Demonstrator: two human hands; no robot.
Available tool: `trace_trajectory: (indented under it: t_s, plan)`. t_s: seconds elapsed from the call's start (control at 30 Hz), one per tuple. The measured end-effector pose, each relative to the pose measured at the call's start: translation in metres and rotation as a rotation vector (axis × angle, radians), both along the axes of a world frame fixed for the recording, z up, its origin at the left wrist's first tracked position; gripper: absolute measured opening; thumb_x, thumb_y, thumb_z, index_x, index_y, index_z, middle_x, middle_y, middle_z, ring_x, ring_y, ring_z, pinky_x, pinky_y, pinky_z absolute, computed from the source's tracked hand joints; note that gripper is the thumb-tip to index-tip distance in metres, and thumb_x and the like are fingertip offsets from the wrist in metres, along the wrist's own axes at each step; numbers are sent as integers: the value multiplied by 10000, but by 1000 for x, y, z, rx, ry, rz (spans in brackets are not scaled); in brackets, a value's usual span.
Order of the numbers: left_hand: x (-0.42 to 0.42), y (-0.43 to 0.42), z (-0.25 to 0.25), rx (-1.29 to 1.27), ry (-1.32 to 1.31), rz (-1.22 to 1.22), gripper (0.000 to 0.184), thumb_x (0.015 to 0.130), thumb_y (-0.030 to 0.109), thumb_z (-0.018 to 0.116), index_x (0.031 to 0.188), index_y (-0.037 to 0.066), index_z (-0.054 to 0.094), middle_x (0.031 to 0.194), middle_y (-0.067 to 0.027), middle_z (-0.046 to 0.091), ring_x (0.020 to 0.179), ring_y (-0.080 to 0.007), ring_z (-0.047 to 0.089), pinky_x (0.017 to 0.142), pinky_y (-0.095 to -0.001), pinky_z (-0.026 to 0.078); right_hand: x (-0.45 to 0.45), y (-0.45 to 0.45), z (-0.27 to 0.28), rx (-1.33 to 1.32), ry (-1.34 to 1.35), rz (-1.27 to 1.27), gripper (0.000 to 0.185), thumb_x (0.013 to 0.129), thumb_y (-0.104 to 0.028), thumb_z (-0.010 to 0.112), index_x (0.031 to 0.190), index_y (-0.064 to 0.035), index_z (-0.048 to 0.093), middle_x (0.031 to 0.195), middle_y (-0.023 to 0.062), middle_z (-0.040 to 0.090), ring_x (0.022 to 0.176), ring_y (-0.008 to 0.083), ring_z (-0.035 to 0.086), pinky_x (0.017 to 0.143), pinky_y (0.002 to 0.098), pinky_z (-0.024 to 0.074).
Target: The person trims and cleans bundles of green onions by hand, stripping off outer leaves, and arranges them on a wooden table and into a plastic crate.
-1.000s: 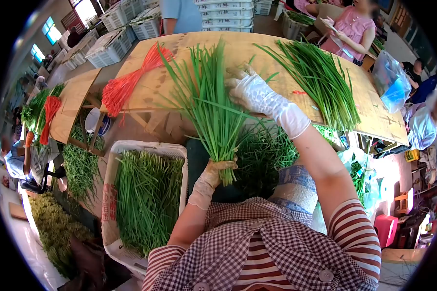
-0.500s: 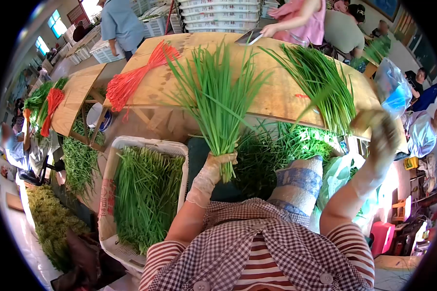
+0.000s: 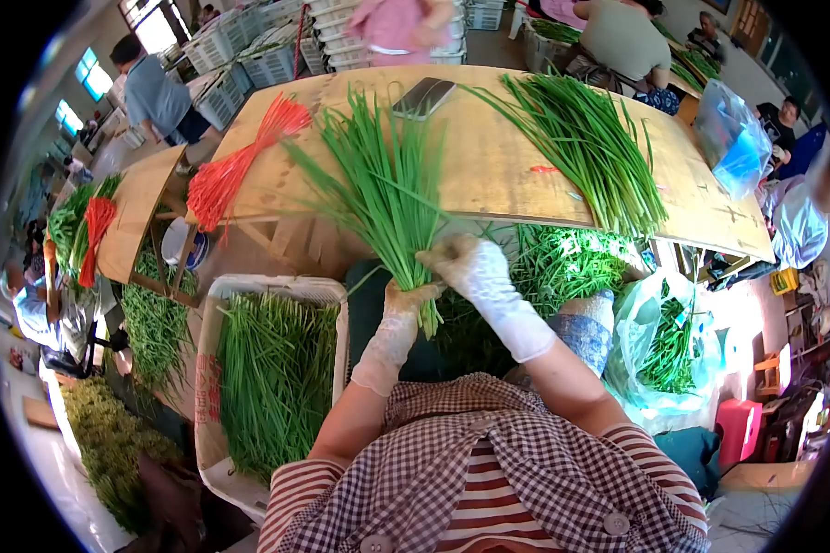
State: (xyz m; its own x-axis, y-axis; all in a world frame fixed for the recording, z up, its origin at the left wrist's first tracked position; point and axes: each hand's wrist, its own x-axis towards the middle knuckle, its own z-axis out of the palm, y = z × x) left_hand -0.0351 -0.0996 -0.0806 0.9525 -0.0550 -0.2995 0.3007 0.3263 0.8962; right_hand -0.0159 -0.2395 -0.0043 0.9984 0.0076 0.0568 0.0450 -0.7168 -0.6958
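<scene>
My left hand (image 3: 406, 309), in a thin whitish glove, is wrapped round the lower stems of a bunch of garlic chives (image 3: 378, 175). The leaves fan upward toward the table, and the pale stem ends stick out below my fist. On the right side of that bunch, my right hand (image 3: 466, 267), gloved too, has its fingers pinched together at the stems just above my left hand. Exactly how many stalks it grips is hidden. Another heap of garlic chives (image 3: 599, 152) lies on the wooden table (image 3: 498, 175), its stem ends at the near edge.
Red ties (image 3: 240, 166) and a phone (image 3: 424, 97) lie on the table. A white crate (image 3: 341, 355) of greens stands at my left. To the right are a plastic bag (image 3: 636, 369) of greens and a pink stool (image 3: 736, 431). A person in pink (image 3: 397, 28) stands across the table.
My right hand has come in from the far right to the bunch's stems. The bunch has tilted left in my left hand. The phone, held by the person opposite before, now lies on the table.
</scene>
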Motion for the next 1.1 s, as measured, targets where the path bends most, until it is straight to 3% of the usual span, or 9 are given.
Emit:
trace_trajectory:
  t_s: [0.3, 0.4, 0.47, 0.5, 0.6, 0.8, 0.87, 0.97, 1.1]
  plan:
    - [-1, 3, 8, -90, 69, 28, 313, 743, -10, 697, 1039, 11, 599, 865, -68, 648, 654, -165, 617, 567, -278, 512, -2, -28, -23, 167, 39, -63, 511, 788, -443, 675, 1108, -46, 650, 1003, 214, 665, 971, 348, 640, 853, 385, 498]
    - [-15, -14, -11, -269, 128, 27, 486, 767, 81, 710, 1202, 15, 503, 1127, -189, 564, 1009, -260, 568, 879, -371, 470, -6, -23, -43, 113, 98, 138, 759, 700, -480, 745, 1240, 6, 525, 1110, 259, 620, 1036, 363, 613, 895, 397, 486]
    - [-28, -20, -14, 175, -31, -131, 558, 799, 128, 696, 1290, 23, 453, 1247, -200, 499, 1146, -276, 505, 991, -370, 402, -15, 0, -36, 112, 188, 168, 871, 637, -470, 796, 1259, 48, 474, 1080, 290, 618, 1044, 390, 602, 899, 413, 482]
    - [-35, -20, 4, 757, -217, -347, 575, 827, 151, 678, 1332, 29, 432, 1305, -184, 465, 1195, -272, 472, 1031, -353, 363, -11, 5, -44, 126, 302, 90, 797, 658, -446, 792, 1224, 34, 502, 1043, 294, 626, 1024, 397, 608, 874, 410, 491]
    - [-8, 20, 3, 19, 119, -552, 517, 720, 81, 753, 1194, -13, 571, 1112, -134, 591, 1059, -231, 577, 913, -331, 478, -10, -1, -52, 209, 223, 149, 716, 686, -419, 779, 1196, 10, 520, 1015, 263, 644, 979, 381, 628, 836, 395, 506]
    - [4, 46, 98, -455, -252, 130, 356, 786, 102, 669, 1115, -12, 594, 942, -101, 644, 905, -311, 645, 924, -447, 497, -32, 20, 15, 321, 381, 574, 661, 719, -374, 802, 1188, -3, 518, 1042, 141, 668, 938, 213, 644, 841, 331, 514]
    - [7, 68, 119, -479, -313, 198, 396, 763, 57, 663, 1135, 26, 528, 757, -42, 582, 731, -202, 610, 897, -421, 501, -23, 5, 64, 373, 387, 849, 778, 713, -396, 784, 1302, 0, 465, 1120, 207, 637, 1061, 313, 612, 937, 365, 461]
    - [-9, 78, 176, -504, -676, 332, 339, 814, 72, 614, 1131, 72, 494, 863, 12, 510, 716, -92, 543, 740, -259, 491, 10, -30, 90, 148, -8, 957, 780, 716, -343, 787, 1334, -4, 455, 1232, 194, 592, 1143, 303, 572, 993, 359, 429]
    - [-8, 103, 165, -483, -773, 449, 376, 793, 104, 609, 1144, 79, 477, 857, 8, 479, 717, -102, 487, 759, -277, 464, 42, -52, 117, -172, -96, 580, 674, 700, -135, 777, 1301, -17, 495, 1120, 163, 638, 1071, 301, 593, 967, 392, 436]
